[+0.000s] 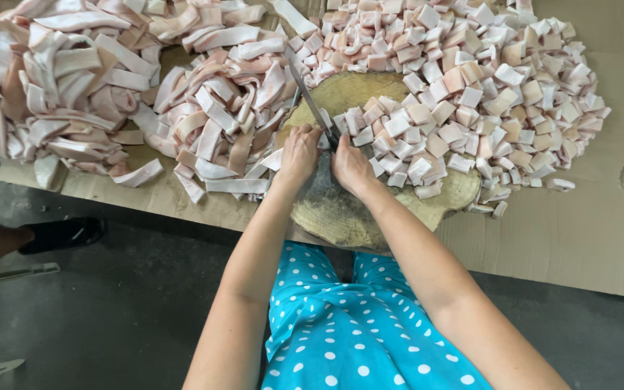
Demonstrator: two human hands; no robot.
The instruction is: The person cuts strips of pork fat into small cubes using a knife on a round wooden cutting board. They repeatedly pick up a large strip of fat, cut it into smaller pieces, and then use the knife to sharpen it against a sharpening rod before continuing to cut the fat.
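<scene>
Head view: right hand (350, 167) grips cleaver (312, 107) handle; left hand (299, 153) fingers curled, pinning pork-skin strips (211, 123) on wooden block (341, 209) — advise knuckles clear, even cuts — cubes (464, 87) alongside.

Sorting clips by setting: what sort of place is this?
Probably an informal meat-cutting spot on a floor: a wooden chopping block on flattened cardboard, heaped pale meat strips and cut cubes.

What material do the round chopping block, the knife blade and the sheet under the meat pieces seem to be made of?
Chopping block: apparently wood, a rough matt log slice, going by its grain and irregular edge. Knife blade: probably steel, grey with a dull shine. Sheet: looks like brown cardboard, matt, with a torn edge and fold lines.
</scene>
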